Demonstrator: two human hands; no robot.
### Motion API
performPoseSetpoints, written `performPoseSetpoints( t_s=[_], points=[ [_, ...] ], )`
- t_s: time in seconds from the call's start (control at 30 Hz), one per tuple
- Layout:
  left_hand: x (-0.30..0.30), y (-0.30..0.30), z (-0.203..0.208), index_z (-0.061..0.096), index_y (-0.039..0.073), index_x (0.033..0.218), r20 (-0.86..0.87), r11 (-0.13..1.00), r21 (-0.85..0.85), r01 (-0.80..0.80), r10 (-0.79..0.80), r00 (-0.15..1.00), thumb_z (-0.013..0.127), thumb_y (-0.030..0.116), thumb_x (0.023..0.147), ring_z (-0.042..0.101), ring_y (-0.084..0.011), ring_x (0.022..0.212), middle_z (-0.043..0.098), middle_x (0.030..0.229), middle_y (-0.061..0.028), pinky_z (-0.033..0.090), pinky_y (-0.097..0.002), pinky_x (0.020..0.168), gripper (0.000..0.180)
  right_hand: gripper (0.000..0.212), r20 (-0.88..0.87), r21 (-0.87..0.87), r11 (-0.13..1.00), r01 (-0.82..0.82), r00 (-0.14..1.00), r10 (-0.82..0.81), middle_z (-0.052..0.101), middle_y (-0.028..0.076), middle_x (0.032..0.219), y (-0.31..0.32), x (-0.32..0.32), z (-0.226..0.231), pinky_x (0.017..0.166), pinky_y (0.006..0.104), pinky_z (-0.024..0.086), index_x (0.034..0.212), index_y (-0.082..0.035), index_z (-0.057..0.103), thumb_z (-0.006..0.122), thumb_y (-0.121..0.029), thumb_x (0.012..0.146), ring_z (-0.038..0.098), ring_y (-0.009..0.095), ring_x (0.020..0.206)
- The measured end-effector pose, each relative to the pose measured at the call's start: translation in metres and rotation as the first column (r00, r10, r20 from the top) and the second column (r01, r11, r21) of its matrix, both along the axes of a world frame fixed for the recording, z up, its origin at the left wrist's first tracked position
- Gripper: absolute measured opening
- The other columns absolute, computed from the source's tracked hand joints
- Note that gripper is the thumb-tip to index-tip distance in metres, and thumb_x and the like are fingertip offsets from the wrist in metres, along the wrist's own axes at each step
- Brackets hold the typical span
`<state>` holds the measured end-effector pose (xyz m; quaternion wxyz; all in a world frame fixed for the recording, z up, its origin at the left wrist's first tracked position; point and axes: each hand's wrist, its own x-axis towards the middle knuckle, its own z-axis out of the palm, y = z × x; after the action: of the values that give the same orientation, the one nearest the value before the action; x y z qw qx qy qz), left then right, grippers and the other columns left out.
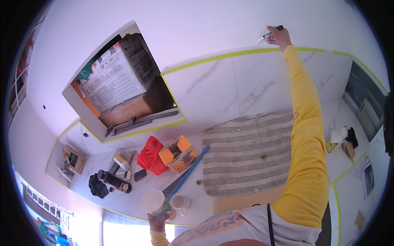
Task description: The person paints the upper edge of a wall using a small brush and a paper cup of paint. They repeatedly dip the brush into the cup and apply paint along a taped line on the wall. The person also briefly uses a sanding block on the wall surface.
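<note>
Head-worn fisheye, tilted down, facing wall

Yellow sleeves, white top with orange print; tool black-handled, cup white with a greenish side, mug plain white. From where I stand, mat is striped grey and beige, bag solid red, open box orange-yellow with dark patches, rod blue, bottle mostly black. Wall plain white, tape bright yellow-green, panels white with wispy grey marble veins, big carton white with dark lettering, small carton brown with a dark green patch.
</note>
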<state>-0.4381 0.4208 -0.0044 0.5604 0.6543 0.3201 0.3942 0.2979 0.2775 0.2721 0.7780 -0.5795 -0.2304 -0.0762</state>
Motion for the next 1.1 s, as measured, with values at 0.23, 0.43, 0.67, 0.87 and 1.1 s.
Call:
performPoseSetpoints(
  t_s=[0.23,0.43,0.67,0.87,1.1],
  points=[
    [0.007,-0.001,0.000,0.054,0.000,0.124,-0.011,0.998,-0.048,0.051,-0.052,0.999,0.089,0.021,0.064,0.065,-0.0205,0.098,0.065,0.107,-0.0088,0.053,-0.0345,0.088,0.073,0.021,0.119,-0.125,0.977,0.170,0.981,-0.156,0.059,0.008,0.066,-0.020,0.041,-0.025,0.048,0.0317,0.051,0.087,-0.004,0.056,0.068,-0.020,0.090,0.058,0.016,0.053],
    [0.009,0.008,-0.002,0.049,0.001,0.131,-0.041,0.997,-0.014,0.076,-0.076,0.996,0.094,0.032,0.062,0.064,-0.0216,0.104,0.064,0.115,-0.0103,0.053,-0.0360,0.092,0.088,0.036,0.605,-0.472,0.594,0.652,0.729,-0.319,0.066,0.008,0.074,0.010,0.005,-0.022,0.074,0.0382,0.056,0.097,-0.004,0.063,0.067,-0.039,0.091,0.066,0.020,0.063],
    [0.004,0.011,-0.009,0.047,0.001,0.134,-0.073,0.995,0.075,0.065,-0.060,0.996,0.095,0.037,0.061,0.064,-0.0215,0.105,0.063,0.119,-0.0103,0.053,-0.0360,0.092,0.094,0.034,-0.064,0.056,0.998,0.037,0.997,-0.033,0.068,0.012,0.074,-0.018,0.020,-0.018,0.055,0.0362,0.054,0.081,0.000,0.064,0.077,-0.031,0.083,0.066,0.023,0.057],
    [0.004,0.005,-0.005,0.050,0.002,0.132,-0.030,0.995,-0.025,0.093,-0.094,0.995,0.095,0.032,0.061,0.064,-0.0195,0.101,0.063,0.115,-0.0083,0.053,-0.0348,0.090,0.089,0.038,0.646,-0.278,0.610,0.742,0.614,-0.453,0.071,0.016,0.081,-0.003,0.019,-0.030,0.074,0.0401,0.057,0.088,-0.001,0.068,0.069,-0.039,0.086,0.068,0.031,0.070],
    [0.009,0.004,0.001,0.051,0.003,0.132,-0.042,0.995,-0.021,0.094,-0.094,0.995,0.094,0.029,0.061,0.063,-0.0198,0.104,0.063,0.116,-0.0079,0.052,-0.0356,0.092,0.087,0.031,-0.008,-0.033,0.997,-0.065,0.998,0.065,0.067,0.013,0.077,0.008,-0.002,-0.011,0.055,0.0290,0.057,0.087,0.003,0.062,0.075,-0.025,0.084,0.066,0.018,0.059]
  ],
)
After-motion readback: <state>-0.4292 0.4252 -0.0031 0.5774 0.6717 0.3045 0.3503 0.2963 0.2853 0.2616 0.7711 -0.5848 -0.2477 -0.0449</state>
